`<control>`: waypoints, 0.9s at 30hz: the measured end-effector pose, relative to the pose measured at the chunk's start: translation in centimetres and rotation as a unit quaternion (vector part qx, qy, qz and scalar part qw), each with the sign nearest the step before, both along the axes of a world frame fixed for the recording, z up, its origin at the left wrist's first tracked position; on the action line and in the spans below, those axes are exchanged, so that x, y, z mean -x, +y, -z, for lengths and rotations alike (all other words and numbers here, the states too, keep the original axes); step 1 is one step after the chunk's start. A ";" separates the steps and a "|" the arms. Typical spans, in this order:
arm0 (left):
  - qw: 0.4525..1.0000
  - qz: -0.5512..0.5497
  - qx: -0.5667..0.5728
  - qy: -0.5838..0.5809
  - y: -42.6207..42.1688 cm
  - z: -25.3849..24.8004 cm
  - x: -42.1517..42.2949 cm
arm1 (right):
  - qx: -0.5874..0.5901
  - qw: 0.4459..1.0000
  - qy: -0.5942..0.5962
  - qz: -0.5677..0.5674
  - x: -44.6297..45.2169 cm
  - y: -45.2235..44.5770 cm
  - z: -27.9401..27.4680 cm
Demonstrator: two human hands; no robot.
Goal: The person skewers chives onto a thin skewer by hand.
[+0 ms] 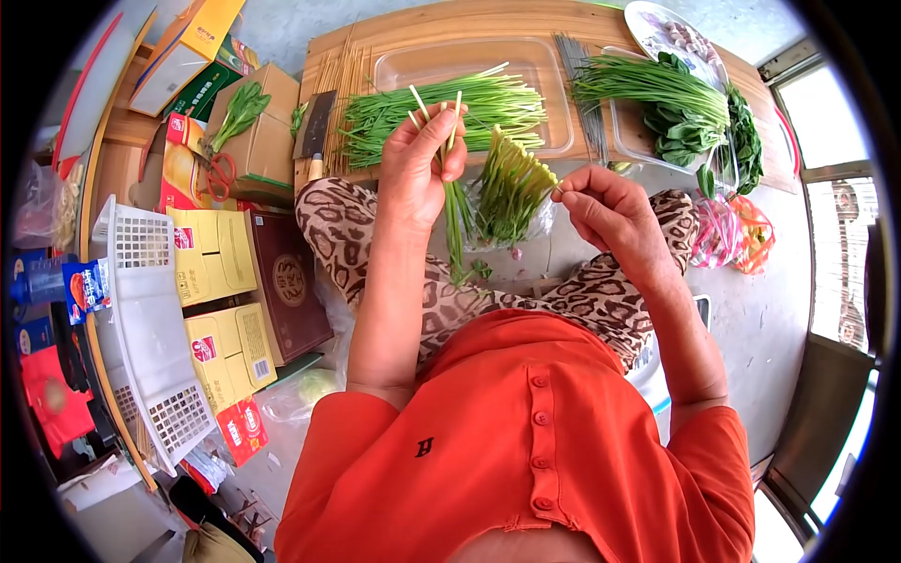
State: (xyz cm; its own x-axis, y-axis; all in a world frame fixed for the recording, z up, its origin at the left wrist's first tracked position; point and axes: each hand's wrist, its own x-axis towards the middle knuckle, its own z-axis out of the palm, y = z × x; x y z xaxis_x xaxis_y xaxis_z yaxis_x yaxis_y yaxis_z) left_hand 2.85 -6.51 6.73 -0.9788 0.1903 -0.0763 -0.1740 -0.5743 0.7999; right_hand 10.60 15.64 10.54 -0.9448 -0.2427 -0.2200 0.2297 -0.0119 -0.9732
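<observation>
My left hand (424, 169) is closed around a few garlic chive stalks (454, 220), their pale ends up and leafy ends hanging down. A packed row of garlic chives (511, 192) hangs from a thin skewer, tilted downward to the right. My right hand (608, 211) pinches the skewer's end at the lower right of that row. Most of the skewer is hidden by the stalks. Beyond my hands, a pile of garlic chives (441, 113) lies across a clear plastic tray (469, 56) on the wooden table (343, 47).
Bamboo skewers (336, 80), a cleaver (314, 127) and metal skewers (584, 98) lie on the table. At right are more greens (699, 122) and a plate (648, 23). Left stand boxes (211, 253), red scissors (221, 176) and a white basket (155, 328). Plastic bags (732, 235) sit right.
</observation>
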 end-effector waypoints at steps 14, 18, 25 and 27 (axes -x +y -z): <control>1.000 -0.002 0.016 0.006 -0.4 0.0 0.1 | -0.010 1.000 -0.004 -0.004 0.0 0.0 -0.3; 0.999 0.002 0.040 0.022 -0.8 -0.1 0.3 | -0.009 1.000 -0.001 -0.006 0.0 0.2 -0.2; 0.992 -0.018 0.117 0.052 -1.0 -0.7 0.1 | -0.017 0.999 -0.011 -0.024 0.0 0.6 -0.7; 0.991 -0.007 0.119 0.063 -1.2 -0.7 0.2 | -0.019 1.000 -0.010 -0.022 0.0 0.5 -0.7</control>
State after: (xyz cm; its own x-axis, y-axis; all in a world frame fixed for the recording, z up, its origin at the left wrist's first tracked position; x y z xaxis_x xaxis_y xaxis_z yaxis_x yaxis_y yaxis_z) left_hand 2.68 -7.70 7.42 -0.9859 0.1672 0.0059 -0.0570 -0.3687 0.9278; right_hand 10.65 16.18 11.25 -0.9290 -0.2746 -0.2481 0.2480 0.0355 -0.9681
